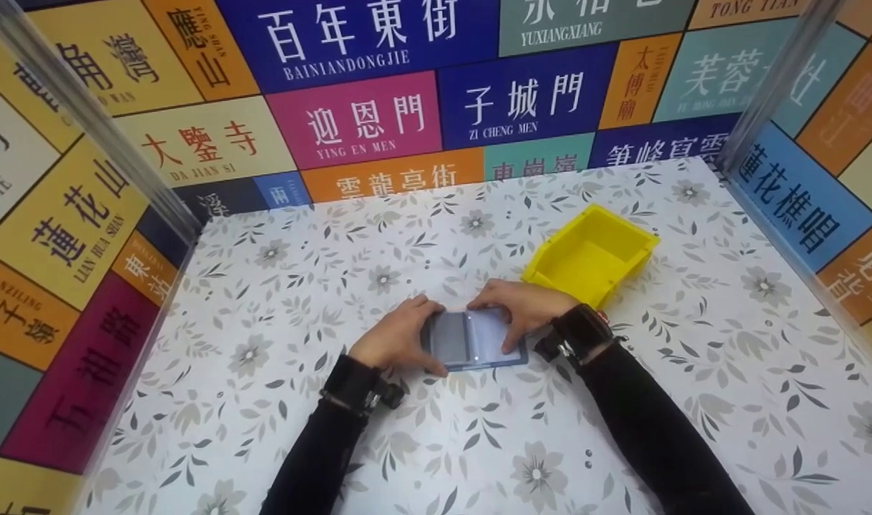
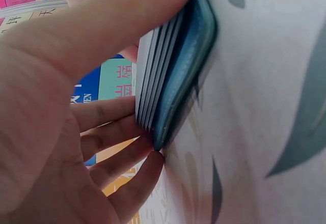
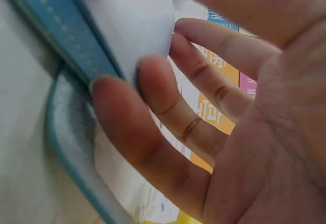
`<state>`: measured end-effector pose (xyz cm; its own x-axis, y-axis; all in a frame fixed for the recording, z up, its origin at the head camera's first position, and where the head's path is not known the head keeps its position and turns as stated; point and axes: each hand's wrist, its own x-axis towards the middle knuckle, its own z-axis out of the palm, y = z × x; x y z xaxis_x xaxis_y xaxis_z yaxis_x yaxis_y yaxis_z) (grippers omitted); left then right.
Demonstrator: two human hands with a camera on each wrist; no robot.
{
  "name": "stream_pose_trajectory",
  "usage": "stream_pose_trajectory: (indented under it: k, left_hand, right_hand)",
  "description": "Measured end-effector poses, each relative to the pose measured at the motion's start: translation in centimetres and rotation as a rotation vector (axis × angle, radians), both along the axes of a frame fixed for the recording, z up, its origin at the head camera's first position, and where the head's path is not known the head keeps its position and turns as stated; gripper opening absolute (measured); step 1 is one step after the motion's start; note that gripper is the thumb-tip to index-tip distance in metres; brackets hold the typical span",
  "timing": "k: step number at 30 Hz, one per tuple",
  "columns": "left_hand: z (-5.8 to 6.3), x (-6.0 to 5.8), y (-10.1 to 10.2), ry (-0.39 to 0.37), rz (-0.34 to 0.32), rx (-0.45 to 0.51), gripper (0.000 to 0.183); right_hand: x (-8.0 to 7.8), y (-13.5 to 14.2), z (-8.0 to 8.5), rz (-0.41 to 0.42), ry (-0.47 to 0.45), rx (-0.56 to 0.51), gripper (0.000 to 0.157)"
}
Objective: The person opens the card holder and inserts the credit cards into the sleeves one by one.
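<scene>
A blue card holder (image 1: 451,342) with clear plastic sleeves lies spread open on the table, its fold running between two pages. My left hand (image 1: 398,335) grips its left side, thumb at the near edge and fingers at the far edge. In the left wrist view the stacked sleeves (image 2: 159,66) fan slightly above the stitched blue cover (image 2: 189,63). My right hand (image 1: 527,307) holds the right side, thumb over the page and fingers along the far edge. The right wrist view shows fingertips against the clear page (image 3: 130,18) and the stitched cover (image 3: 63,25).
A yellow plastic bin (image 1: 593,254) stands just beyond my right hand. The table (image 1: 321,265) has a floral cover. Colourful sign-printed panels (image 1: 368,118) rise along the back and both sides, with clear corner posts (image 1: 779,93).
</scene>
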<state>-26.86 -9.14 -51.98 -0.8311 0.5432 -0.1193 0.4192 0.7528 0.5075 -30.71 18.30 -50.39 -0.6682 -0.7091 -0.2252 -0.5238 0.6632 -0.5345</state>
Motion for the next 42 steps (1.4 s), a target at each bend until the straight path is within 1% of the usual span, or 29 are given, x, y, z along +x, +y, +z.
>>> stream_pose_trajectory:
  k: [4,11,13,16,23,29,34,37,42]
  left_hand:
    - [0.1,0.1,-0.1,-0.006,0.0,-0.021,0.122]
    - [0.0,0.3,-0.2,0.003,-0.021,-0.005,0.131]
    - [0.0,0.3,-0.1,0.007,-0.026,-0.011,0.132]
    - [0.0,0.3,-0.1,0.005,-0.03,-0.02,0.133]
    - [0.3,0.4,0.0,-0.003,-0.027,-0.042,0.134]
    - [0.3,0.4,0.1,-0.013,-0.013,-0.058,0.133]
    - [0.7,0.5,-0.1,0.0,-0.012,-0.073,0.134]
    - [0.9,0.5,-0.3,0.018,-0.012,-0.108,0.137]
    - [1.3,0.5,-0.3,0.018,0.004,-0.156,0.139]
  right_hand:
    - [0.1,0.1,0.1,-0.008,0.014,-0.009,0.085]
    - [0.3,0.1,0.6,-0.118,-0.056,0.001,0.087]
    - [0.3,0.1,0.7,-0.132,-0.052,0.015,0.086]
    - [0.3,0.2,0.9,-0.132,-0.041,0.027,0.084]
    - [0.4,0.6,1.1,-0.127,-0.026,0.006,0.082]
    - [0.4,0.9,1.2,-0.13,-0.014,0.016,0.082]
    - [0.5,1.2,1.4,-0.189,-0.011,0.043,0.081]
    - [0.6,1.4,1.5,-0.228,-0.018,0.064,0.081]
    - [0.6,1.6,1.4,-0.252,-0.041,0.061,0.08]
